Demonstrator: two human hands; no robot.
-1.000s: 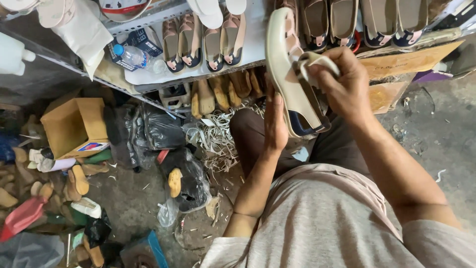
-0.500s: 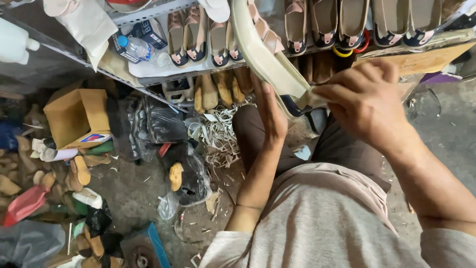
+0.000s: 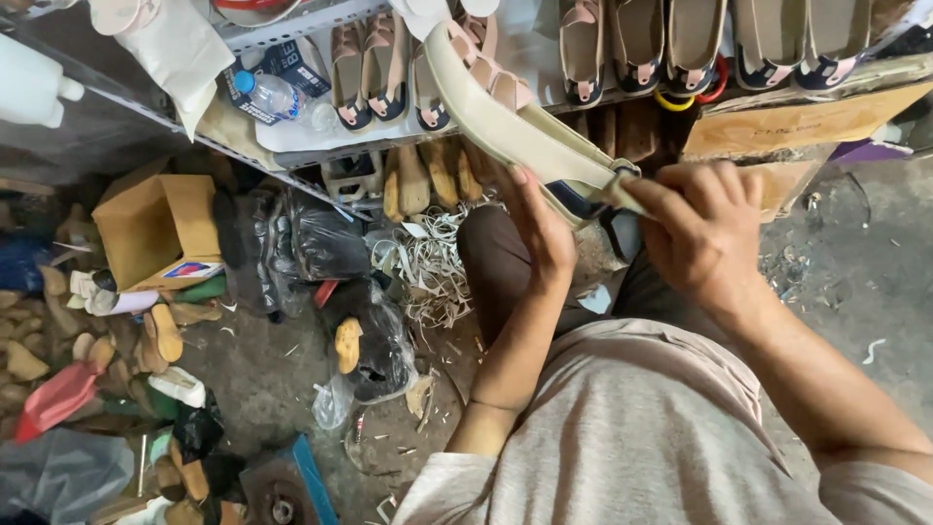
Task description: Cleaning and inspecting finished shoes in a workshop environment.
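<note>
Above the person's lap, a cream sandal (image 3: 505, 122) is held up, its long axis slanting from upper left down to the right; the left hand (image 3: 539, 233) cups its underside, fingers closed against the sole; the right hand (image 3: 705, 228) pinches the heel-end strap (image 3: 622, 190), nearer that end; the strap's fastening is hidden behind the fingers; shelf (image 3: 292, 136) sandals sit beyond.

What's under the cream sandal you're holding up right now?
Below the cream sandal are wooden shoe forms standing in a row and a heap of pale trimmings on the floor. The left hand and right hand cover whatever lies beneath its heel end.
</note>
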